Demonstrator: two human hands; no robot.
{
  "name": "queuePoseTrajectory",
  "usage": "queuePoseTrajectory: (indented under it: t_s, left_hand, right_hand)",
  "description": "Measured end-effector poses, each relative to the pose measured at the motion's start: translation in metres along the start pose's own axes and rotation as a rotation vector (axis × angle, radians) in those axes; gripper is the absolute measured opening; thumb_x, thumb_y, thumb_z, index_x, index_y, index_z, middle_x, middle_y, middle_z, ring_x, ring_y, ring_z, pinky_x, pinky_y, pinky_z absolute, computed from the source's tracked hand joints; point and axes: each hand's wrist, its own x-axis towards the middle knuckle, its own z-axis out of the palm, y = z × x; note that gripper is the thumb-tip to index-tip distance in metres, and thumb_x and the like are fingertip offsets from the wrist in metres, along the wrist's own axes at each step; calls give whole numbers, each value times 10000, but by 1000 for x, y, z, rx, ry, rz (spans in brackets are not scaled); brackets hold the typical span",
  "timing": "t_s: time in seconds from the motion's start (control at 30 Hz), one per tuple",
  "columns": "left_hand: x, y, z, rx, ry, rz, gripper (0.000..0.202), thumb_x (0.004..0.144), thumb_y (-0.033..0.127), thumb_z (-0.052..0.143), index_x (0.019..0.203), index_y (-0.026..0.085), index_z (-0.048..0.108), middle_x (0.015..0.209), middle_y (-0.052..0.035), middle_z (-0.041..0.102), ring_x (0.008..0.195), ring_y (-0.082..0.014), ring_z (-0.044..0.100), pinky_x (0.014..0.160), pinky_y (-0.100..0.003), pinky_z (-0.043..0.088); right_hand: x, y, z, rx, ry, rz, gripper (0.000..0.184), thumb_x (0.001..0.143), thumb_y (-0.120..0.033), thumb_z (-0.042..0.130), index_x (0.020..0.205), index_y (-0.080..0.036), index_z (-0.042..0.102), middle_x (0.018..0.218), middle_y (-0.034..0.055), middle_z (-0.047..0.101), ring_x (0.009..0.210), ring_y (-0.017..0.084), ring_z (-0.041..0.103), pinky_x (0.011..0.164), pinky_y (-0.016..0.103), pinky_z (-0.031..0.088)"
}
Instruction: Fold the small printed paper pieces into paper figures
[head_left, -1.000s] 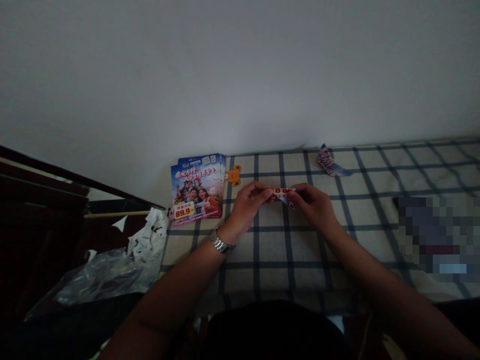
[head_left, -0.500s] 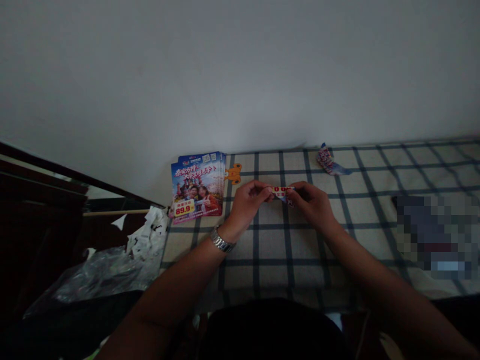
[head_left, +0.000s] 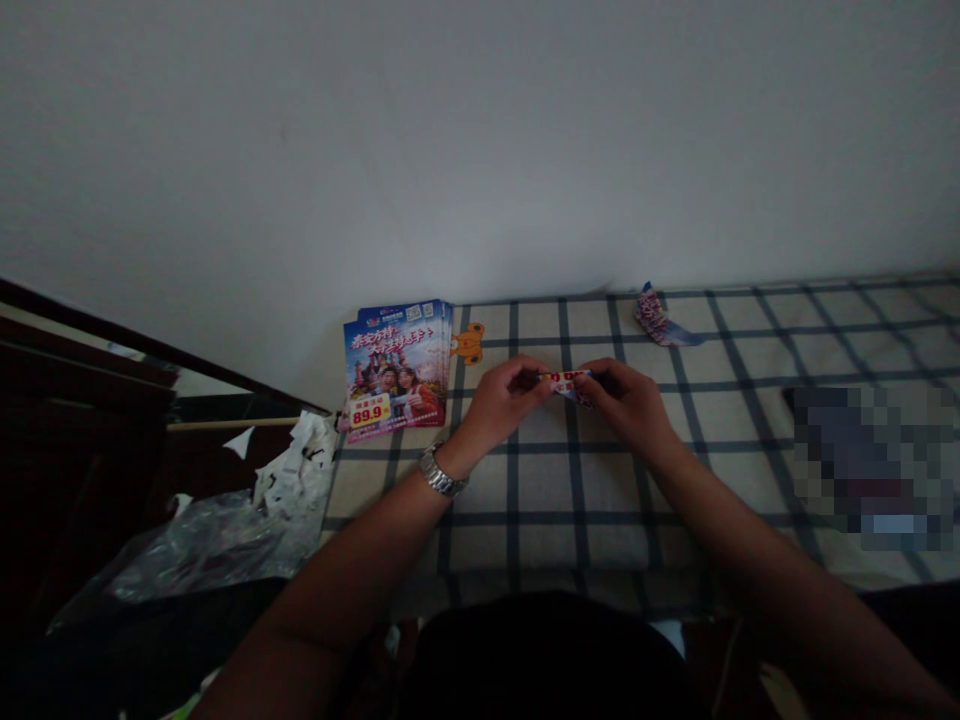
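Note:
Between my two hands is a small folded piece of printed paper (head_left: 568, 381), with red characters on a pale band and blue and pink below. My left hand (head_left: 510, 395) pinches its left end; a metal watch (head_left: 441, 472) circles that wrist. The fingers of my right hand (head_left: 626, 400) are closed on the paper's right end. Both hands are just above the checked cloth (head_left: 540, 480). A stack of glossy flyers (head_left: 397, 370) lies left of my hands. Beyond my right hand, near the wall, rests a crumpled, twisted flyer piece (head_left: 660, 318).
The wall (head_left: 480, 150) rises behind the cloth's back edge. An orange bear figure (head_left: 469, 344) shows beside the flyers. Off the left edge are torn white paper (head_left: 300, 465) and clear plastic (head_left: 195, 550). A pixelated dark object (head_left: 862, 460) lies at the right.
My left hand has shifted slightly to the right along the paper, and less of the paper's left end shows. My right hand keeps its pinch. The flyers and crumpled piece stay put.

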Motion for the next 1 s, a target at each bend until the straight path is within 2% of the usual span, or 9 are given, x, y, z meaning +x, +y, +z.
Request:
queuePoseTrajectory:
  t_s: [0.2, 0.53, 0.7, 0.8, 0.9, 1.0]
  left_hand:
    - [0, 1, 0, -48, -5, -13, 220, 891, 365, 778, 920, 171, 677, 842, -15, 689, 761, -126, 628, 704, -239, 489]
    - [0, -2, 1, -143, -66, -73, 330, 871, 472, 793, 861, 183, 633, 783, -7, 686, 701, -125, 626, 683, -255, 511]
    - [2, 3, -1, -52, -99, -39, 294, 896, 441, 762, 866, 181, 628, 774, -4, 666, 706, -123, 615, 659, -241, 484]
    - [1, 6, -1, 16, -113, 6, 242, 891, 393, 757, 897, 179, 645, 834, -10, 670, 743, -125, 616, 686, -244, 487]
    - [-1, 8, -1, 53, -167, 12, 214, 915, 382, 733, 968, 183, 676, 896, -24, 689, 813, -144, 642, 742, -264, 508]
    - [-2, 8, -2, 59, -220, 5, 199, 915, 371, 737, 955, 186, 671, 866, -15, 674, 783, -141, 628, 734, -270, 505]
  right_hand:
    - [0, -4, 1, -18, -15, 0, 308, 928, -528, 715, 971, -225, 744, 810, 36, 750, 724, 198, 689, 649, 315, 557]
    - [2, -6, -2, 36, -33, 10, 300, 930, -516, 717, 956, -217, 721, 760, 18, 704, 676, 174, 637, 618, 302, 500]
    - [2, -5, -1, 20, -58, 16, 313, 923, -523, 721, 964, -213, 710, 766, 22, 706, 676, 176, 635, 613, 302, 488]
    - [2, -4, -1, -33, -88, 7, 306, 925, -514, 715, 961, -209, 707, 749, 15, 692, 665, 171, 620, 605, 296, 469]
    - [2, -5, -2, -92, -110, -18, 279, 935, -489, 702, 950, -211, 714, 792, 23, 713, 688, 171, 627, 629, 297, 470]
    - [1, -7, -2, -111, -136, -35, 266, 935, -481, 697, 938, -215, 718, 825, 31, 737, 716, 179, 651, 662, 304, 493]
